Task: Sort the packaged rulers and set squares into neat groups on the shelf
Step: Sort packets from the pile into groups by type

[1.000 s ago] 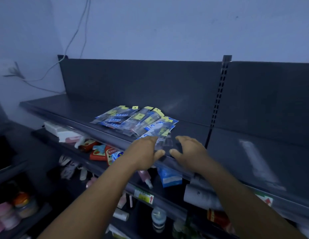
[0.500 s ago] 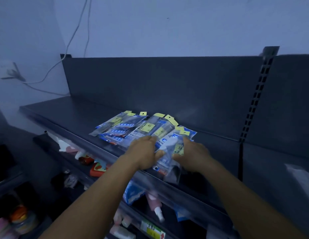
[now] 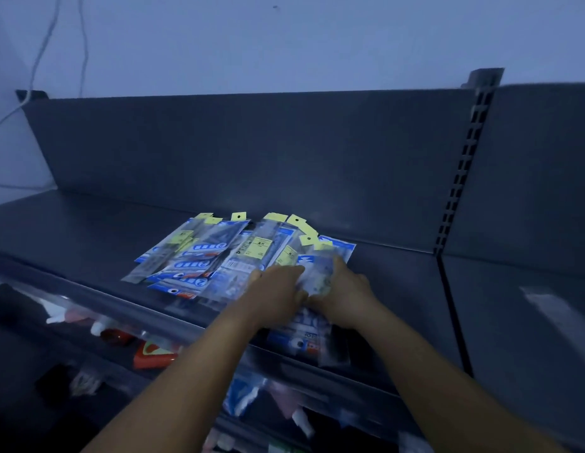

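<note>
A loose pile of clear packets with blue print and yellow hang tabs (image 3: 199, 256) lies fanned out on the dark grey top shelf (image 3: 88, 230). Both of my hands meet at the pile's right end. My left hand (image 3: 275, 289) presses down on the packets, fingers curled over them. My right hand (image 3: 345, 289) grips a clear packet (image 3: 314, 273) from its right side. More packets (image 3: 304, 335) stick out below my wrists toward the shelf's front edge.
The shelf's back panel (image 3: 284, 152) rises behind the pile, with a slotted upright post (image 3: 464, 165) to the right. A second shelf bay (image 3: 529, 305) lies right of it. Lower shelves hold an orange item (image 3: 154, 354) and small bottles. Cables hang on the wall at upper left.
The view has moved closer to the shelf. Both hands have reached from the shelf's front edge further onto the pile, and the right hand has closed on a packet.
</note>
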`<act>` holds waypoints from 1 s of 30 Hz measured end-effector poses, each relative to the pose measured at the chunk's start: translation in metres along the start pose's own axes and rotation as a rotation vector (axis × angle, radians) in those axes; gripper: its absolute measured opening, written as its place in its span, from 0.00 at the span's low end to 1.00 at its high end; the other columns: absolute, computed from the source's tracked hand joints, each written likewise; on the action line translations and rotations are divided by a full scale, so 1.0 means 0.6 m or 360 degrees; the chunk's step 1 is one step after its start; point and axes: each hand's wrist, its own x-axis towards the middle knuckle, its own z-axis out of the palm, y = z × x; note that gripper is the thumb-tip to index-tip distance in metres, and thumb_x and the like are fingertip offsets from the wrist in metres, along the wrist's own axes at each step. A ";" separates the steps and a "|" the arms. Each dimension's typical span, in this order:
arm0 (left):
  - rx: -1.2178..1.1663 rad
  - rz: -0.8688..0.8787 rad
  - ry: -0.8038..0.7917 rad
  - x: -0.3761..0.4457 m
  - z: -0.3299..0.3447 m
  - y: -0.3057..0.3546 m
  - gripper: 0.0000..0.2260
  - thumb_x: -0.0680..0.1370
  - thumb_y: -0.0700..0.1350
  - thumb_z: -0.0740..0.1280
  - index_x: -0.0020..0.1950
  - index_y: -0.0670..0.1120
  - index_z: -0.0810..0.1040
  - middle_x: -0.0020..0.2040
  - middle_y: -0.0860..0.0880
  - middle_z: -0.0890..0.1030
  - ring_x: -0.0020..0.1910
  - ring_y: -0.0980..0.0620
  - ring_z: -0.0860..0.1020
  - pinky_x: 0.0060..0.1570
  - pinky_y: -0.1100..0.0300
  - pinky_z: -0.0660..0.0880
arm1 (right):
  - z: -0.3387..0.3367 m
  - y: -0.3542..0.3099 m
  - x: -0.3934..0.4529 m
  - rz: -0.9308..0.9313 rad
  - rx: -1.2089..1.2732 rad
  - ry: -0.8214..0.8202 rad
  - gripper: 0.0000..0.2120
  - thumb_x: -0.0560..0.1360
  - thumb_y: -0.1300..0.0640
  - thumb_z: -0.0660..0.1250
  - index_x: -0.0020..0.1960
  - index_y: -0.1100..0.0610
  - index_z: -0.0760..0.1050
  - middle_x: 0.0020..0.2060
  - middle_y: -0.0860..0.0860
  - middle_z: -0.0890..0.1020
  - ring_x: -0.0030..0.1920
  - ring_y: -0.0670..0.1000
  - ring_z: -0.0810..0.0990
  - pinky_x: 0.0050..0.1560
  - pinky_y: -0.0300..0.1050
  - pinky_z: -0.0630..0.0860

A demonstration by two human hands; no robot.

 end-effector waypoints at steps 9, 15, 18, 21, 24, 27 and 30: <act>-0.0295 0.0088 0.0083 0.001 0.001 -0.026 0.27 0.79 0.49 0.65 0.76 0.49 0.61 0.71 0.47 0.71 0.69 0.47 0.70 0.70 0.50 0.61 | 0.018 -0.031 -0.003 0.0189 0.0463 0.0350 0.44 0.68 0.63 0.72 0.76 0.50 0.51 0.58 0.53 0.77 0.55 0.56 0.78 0.45 0.47 0.77; -0.0695 0.0158 0.0244 0.005 0.008 -0.029 0.25 0.78 0.44 0.67 0.74 0.50 0.64 0.69 0.49 0.73 0.66 0.49 0.73 0.64 0.55 0.70 | 0.020 -0.048 -0.019 0.0283 0.0722 0.0526 0.32 0.69 0.64 0.71 0.68 0.56 0.61 0.46 0.51 0.77 0.47 0.54 0.80 0.45 0.47 0.78; -0.1008 0.0121 0.0307 0.008 0.002 -0.022 0.27 0.76 0.38 0.68 0.73 0.50 0.66 0.67 0.49 0.73 0.61 0.50 0.75 0.53 0.60 0.73 | 0.015 -0.053 -0.024 0.0296 0.0880 0.0588 0.37 0.69 0.67 0.70 0.73 0.54 0.58 0.43 0.48 0.75 0.46 0.51 0.78 0.44 0.43 0.76; -0.1205 0.0015 0.0342 0.013 -0.013 -0.017 0.33 0.72 0.35 0.71 0.73 0.50 0.64 0.66 0.47 0.73 0.60 0.46 0.76 0.52 0.56 0.75 | 0.011 -0.054 -0.023 0.0328 0.1008 0.0602 0.35 0.69 0.68 0.70 0.72 0.54 0.61 0.49 0.53 0.79 0.44 0.52 0.79 0.36 0.42 0.76; -0.1377 -0.0108 0.0276 0.013 -0.022 -0.012 0.35 0.72 0.36 0.72 0.75 0.48 0.60 0.66 0.45 0.75 0.60 0.46 0.76 0.54 0.54 0.75 | 0.010 -0.054 -0.024 0.0328 0.1157 0.0604 0.26 0.70 0.70 0.68 0.65 0.55 0.69 0.49 0.57 0.82 0.35 0.50 0.78 0.30 0.41 0.74; -0.1508 -0.0154 0.0166 0.017 -0.025 -0.008 0.29 0.73 0.37 0.72 0.72 0.43 0.67 0.59 0.43 0.80 0.50 0.47 0.80 0.47 0.55 0.77 | 0.008 -0.056 -0.029 0.0310 0.1292 0.0563 0.18 0.73 0.69 0.64 0.59 0.54 0.74 0.42 0.56 0.83 0.28 0.47 0.75 0.25 0.39 0.71; -0.1554 -0.0102 0.0134 0.013 -0.035 0.000 0.17 0.72 0.38 0.72 0.60 0.40 0.78 0.50 0.41 0.83 0.47 0.43 0.82 0.50 0.47 0.80 | 0.003 -0.060 -0.038 0.0260 0.1325 0.0520 0.13 0.77 0.66 0.59 0.56 0.53 0.75 0.29 0.50 0.76 0.18 0.43 0.67 0.19 0.34 0.62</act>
